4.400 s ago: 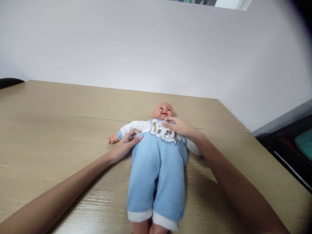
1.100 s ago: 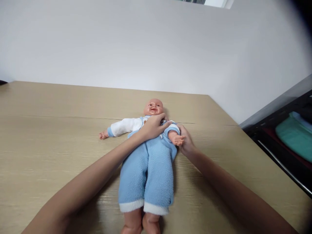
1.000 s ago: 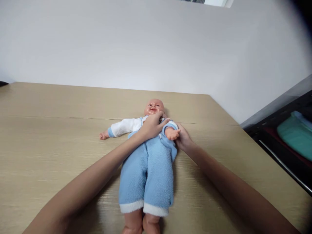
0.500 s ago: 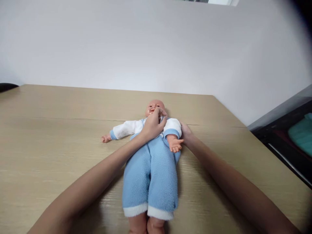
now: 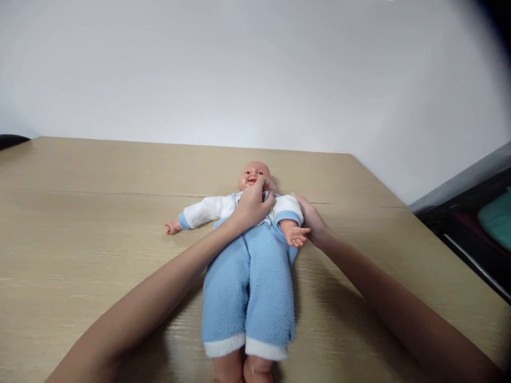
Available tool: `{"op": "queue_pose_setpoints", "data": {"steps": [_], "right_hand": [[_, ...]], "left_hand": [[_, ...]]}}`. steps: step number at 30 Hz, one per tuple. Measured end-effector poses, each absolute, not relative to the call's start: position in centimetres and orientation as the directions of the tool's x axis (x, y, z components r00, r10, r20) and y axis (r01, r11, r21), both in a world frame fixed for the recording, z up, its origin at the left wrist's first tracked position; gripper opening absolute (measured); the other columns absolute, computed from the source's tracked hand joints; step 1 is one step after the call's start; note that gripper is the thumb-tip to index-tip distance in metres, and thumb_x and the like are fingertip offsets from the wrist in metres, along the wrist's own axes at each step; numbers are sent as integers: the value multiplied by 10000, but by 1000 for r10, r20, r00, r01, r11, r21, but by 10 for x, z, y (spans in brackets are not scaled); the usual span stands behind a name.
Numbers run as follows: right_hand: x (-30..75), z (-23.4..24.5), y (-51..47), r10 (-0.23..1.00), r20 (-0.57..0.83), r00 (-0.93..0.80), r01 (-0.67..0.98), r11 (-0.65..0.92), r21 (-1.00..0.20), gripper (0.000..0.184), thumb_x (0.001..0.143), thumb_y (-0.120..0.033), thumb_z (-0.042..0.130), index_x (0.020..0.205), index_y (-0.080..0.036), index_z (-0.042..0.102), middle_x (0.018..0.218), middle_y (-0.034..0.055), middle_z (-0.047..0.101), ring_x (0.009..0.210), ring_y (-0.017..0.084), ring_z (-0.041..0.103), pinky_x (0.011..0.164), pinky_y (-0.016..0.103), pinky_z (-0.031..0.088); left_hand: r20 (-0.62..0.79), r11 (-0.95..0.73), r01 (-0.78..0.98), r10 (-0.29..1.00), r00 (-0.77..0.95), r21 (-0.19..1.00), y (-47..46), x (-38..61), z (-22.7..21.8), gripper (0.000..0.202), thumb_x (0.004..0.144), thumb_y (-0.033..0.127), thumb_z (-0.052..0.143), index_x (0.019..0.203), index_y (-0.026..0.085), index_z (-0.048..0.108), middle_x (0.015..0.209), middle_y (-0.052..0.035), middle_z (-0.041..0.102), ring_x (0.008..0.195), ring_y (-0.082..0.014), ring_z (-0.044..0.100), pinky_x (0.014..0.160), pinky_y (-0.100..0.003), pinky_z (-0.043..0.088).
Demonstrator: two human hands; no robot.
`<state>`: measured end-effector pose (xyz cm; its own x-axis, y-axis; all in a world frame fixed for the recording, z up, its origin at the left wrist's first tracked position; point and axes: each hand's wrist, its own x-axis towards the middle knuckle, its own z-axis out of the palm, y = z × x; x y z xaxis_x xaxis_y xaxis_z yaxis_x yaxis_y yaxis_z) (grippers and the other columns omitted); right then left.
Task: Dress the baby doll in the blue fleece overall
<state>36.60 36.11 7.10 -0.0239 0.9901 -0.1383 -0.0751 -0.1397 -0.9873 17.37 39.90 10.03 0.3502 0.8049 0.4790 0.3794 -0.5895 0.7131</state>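
A baby doll (image 5: 254, 169) in a fleecy white and blue outfit lies on its back, head away from me and legs toward me. My left hand (image 5: 255, 202) rests on its chest, thumb and fingers curled round the front of the jacket (image 5: 281, 203) near the collar. On the right, my right hand (image 5: 312, 219) grips the outer side of the doll's sleeve (image 5: 291, 206); most of its fingers are hidden behind the cloth. The doll's other arm (image 5: 203, 210) stretches out to the left. Its blue trousers (image 5: 247, 292) end in white cuffs above bare legs.
The doll lies on a wooden table (image 5: 99, 223) with a seam running across it. A pale wall (image 5: 199, 74) stands behind the table. Beyond its right edge are a dark frame (image 5: 447, 218) and a teal item (image 5: 497, 221).
My right hand has shifted slightly to the right, and the doll's sleeve and small hand have moved outward with it. My left hand stays at the chest. The view has tilted a little.
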Motion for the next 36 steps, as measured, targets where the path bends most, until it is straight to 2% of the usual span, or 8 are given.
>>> {"op": "queue_pose_setpoints", "data": {"steps": [2, 8, 15, 19, 24, 29, 32, 36], "right_hand": [[367, 81, 343, 981, -192, -1, -133, -191, -973, 471, 927, -705, 704, 996, -242, 754, 972, 62, 798, 942, 285, 748, 797, 375, 642], [377, 99, 295, 912, -410, 6, -172, -403, -899, 437, 846, -571, 818, 1155, -310, 650, 866, 6, 698, 742, 231, 691, 675, 363, 628], [387, 101, 282, 921, -388, 19, -76, -386, -920, 497, 816, -636, 841, 1113, -272, 680, 905, 46, 740, 837, 264, 709, 715, 376, 614], [391, 99, 282, 942, -333, 45, 18, -334, -943, 703, 740, -582, 918, 1301, -271, 630, 948, 47, 775, 766, 236, 707, 568, 322, 507], [425, 97, 289, 934, -349, 77, 188, -357, -915, 764, 728, -597, 912, 1348, -263, 615, 592, -65, 615, 451, 149, 481, 443, 281, 288], [474, 90, 302, 974, -227, 16, 404, -214, -890, 584, 755, -605, 909, 1208, -259, 784, 919, 40, 795, 822, 248, 707, 692, 346, 526], [490, 84, 308, 983, -183, 20, 419, -175, -891, 530, 790, -589, 880, 1194, -259, 784, 1084, 70, 824, 1006, 309, 744, 849, 399, 576], [502, 73, 312, 993, -101, 57, 490, -116, -864, 541, 786, -526, 891, 1219, -249, 725, 1154, 98, 821, 1047, 327, 766, 932, 442, 603]], "left_hand": [[472, -583, 383, 810, 348, 717, 398, 174, 100, 111, 966, 171, 606, 1055, 216, 555, 964, -25, 706, 751, -172, 615, 718, -322, 441], [467, -579, 425, 815, 344, 696, 395, 174, 101, 134, 970, 233, 635, 1065, 226, 541, 769, 33, 604, 668, -176, 580, 659, -322, 386], [446, -583, 437, 809, 382, 684, 392, 175, 105, 90, 976, 235, 588, 1046, 229, 533, 746, 41, 592, 666, -176, 581, 671, -324, 389], [430, -565, 444, 822, 373, 695, 389, 176, 109, 92, 962, 175, 541, 1036, 228, 535, 766, 33, 595, 696, -181, 597, 693, -331, 392], [403, -563, 492, 824, 399, 664, 390, 176, 110, 114, 968, 179, 557, 1069, 229, 541, 840, 5, 658, 734, -196, 617, 708, -339, 407], [422, -638, 493, 766, 485, 592, 394, 174, 109, 28, 1043, 253, 554, 1054, 227, 556, 957, -45, 728, 807, -212, 663, 725, -345, 430], [416, -683, 532, 728, 545, 500, 397, 170, 112, 73, 1058, 291, 566, 1079, 221, 574, 922, -59, 725, 830, -245, 670, 740, -365, 445], [420, -725, 599, 687, 594, 340, 400, 164, 117, 145, 1061, 343, 589, 1079, 200, 601, 943, -103, 724, 932, -300, 672, 846, -414, 489]]}}
